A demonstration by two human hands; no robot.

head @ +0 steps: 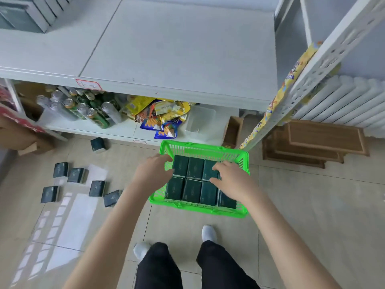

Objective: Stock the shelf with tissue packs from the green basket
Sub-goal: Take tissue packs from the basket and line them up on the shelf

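Green slatted plastic basket (205, 148) sits on the tiled floor (312, 205), far rim close to the front edge of the low white metal shelf (177, 49). Upper board bare where visible; its back is cut off by the frame.

Dark green rectangular tissue packs (192, 190) stand packed in two rows inside the basket. Near row: four visible. Far row: three visible; the right end of that row is hidden under a hand.

Left hand (155, 172): at the basket's far-left corner, fingers reaching past the rim towards the outer side of the end pack. Fingertips blurred; cannot tell whether it grips.

Right hand (228, 177): over the right side of the far row, thumb and forefinger spread apart on the pack tops. What lies under the palm is hidden; grip cannot be told.

Six loose dark tissue packs (97, 188) lie scattered on the floor left of the basket, one nearer the shelf's foot.

Lower shelf board: upright drink cans (83, 109) at the left, crumpled yellow and blue snack bags (160, 115) mid-board, a clear plastic tub (200, 122) at the right. Labels unreadable.

Stacked brown wooden trays (312, 140) on the floor at the right, below a white radiator (343, 101).
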